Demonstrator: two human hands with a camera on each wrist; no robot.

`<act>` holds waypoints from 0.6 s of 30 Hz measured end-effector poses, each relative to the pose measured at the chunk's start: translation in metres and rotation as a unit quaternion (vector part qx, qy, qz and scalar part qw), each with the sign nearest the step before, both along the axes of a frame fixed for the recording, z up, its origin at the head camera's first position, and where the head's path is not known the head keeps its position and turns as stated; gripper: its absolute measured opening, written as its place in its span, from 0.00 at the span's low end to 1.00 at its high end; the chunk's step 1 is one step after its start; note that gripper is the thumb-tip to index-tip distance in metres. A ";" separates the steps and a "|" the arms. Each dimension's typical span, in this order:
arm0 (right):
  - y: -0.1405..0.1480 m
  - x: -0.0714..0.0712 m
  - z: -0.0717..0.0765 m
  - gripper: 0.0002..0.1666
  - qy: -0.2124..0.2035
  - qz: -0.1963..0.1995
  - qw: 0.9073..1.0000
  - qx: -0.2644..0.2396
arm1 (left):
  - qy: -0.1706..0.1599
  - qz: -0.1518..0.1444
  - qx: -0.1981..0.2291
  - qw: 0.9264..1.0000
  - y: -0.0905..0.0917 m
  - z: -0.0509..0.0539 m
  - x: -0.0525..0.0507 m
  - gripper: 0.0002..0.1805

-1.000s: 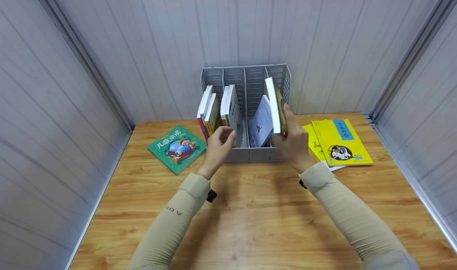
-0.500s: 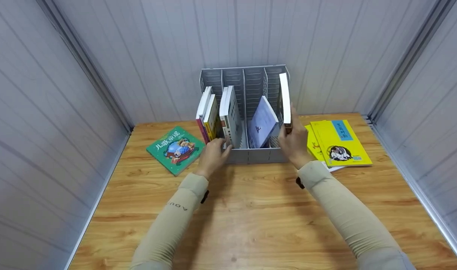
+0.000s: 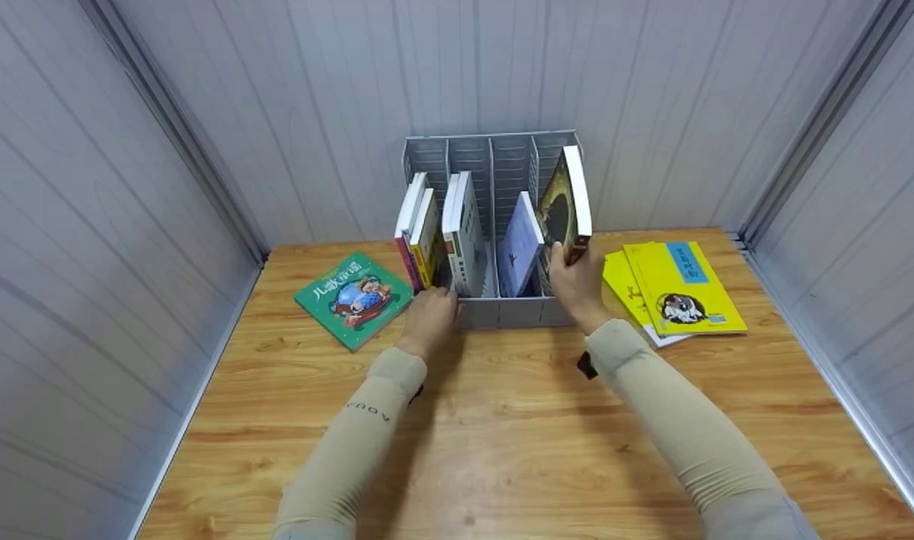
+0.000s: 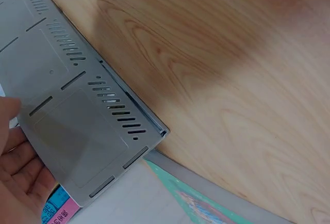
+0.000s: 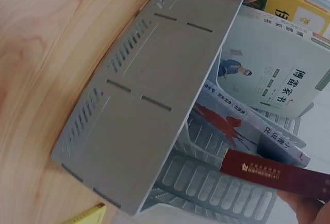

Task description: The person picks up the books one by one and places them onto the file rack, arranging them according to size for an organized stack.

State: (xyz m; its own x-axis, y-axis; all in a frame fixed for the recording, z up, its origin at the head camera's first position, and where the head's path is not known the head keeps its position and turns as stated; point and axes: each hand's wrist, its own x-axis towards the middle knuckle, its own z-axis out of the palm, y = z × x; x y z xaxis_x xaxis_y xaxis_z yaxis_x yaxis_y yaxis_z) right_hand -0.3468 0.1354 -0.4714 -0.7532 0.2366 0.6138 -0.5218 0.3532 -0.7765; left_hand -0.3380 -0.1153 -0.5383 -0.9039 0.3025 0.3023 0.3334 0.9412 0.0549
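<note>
A grey book rack (image 3: 502,312) with several compartments stands against the back wall. My left hand (image 3: 429,319) grips its front rim near the left end; in the left wrist view the fingers (image 4: 23,170) curl behind the front panel (image 4: 77,136). With my right hand (image 3: 579,289) I hold a thick dark book (image 3: 560,204) upright at the rightmost compartment, its maroon spine (image 5: 273,175) facing the right wrist camera. A lilac book (image 3: 518,251) leans in the compartment beside it. Farther left stand pale thick books (image 3: 466,236) and a yellow book (image 3: 427,236).
On the wooden table (image 3: 502,435), a green picture book (image 3: 356,300) lies left of the rack. Two yellow books (image 3: 697,289) overlap on the right, something white beneath them. Pale panel walls (image 3: 337,112) enclose the back and both sides.
My left hand has lowered onto the rack's front rim and taken hold of it. The dark book has moved right to the rightmost compartment in my right hand and now tilts, showing its cover.
</note>
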 end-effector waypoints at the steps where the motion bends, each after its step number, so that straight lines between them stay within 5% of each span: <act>1: -0.001 -0.001 0.000 0.16 -0.008 0.003 1.000 -0.005 | 0.007 0.000 -0.012 1.000 0.000 0.000 0.000 0.10; 8: -0.008 -0.007 -0.004 0.17 -0.041 0.024 0.999 0.004 | 0.045 -0.004 -0.034 0.998 0.002 0.000 -0.001 0.09; 13: -0.017 -0.011 -0.006 0.05 -0.033 0.036 0.999 0.012 | 0.071 -0.011 -0.034 0.997 0.003 0.000 -0.002 0.08; 18: -0.027 -0.018 -0.012 0.09 -0.018 0.045 0.998 0.032 | 0.113 -0.013 -0.038 0.993 0.002 -0.001 0.001 0.07</act>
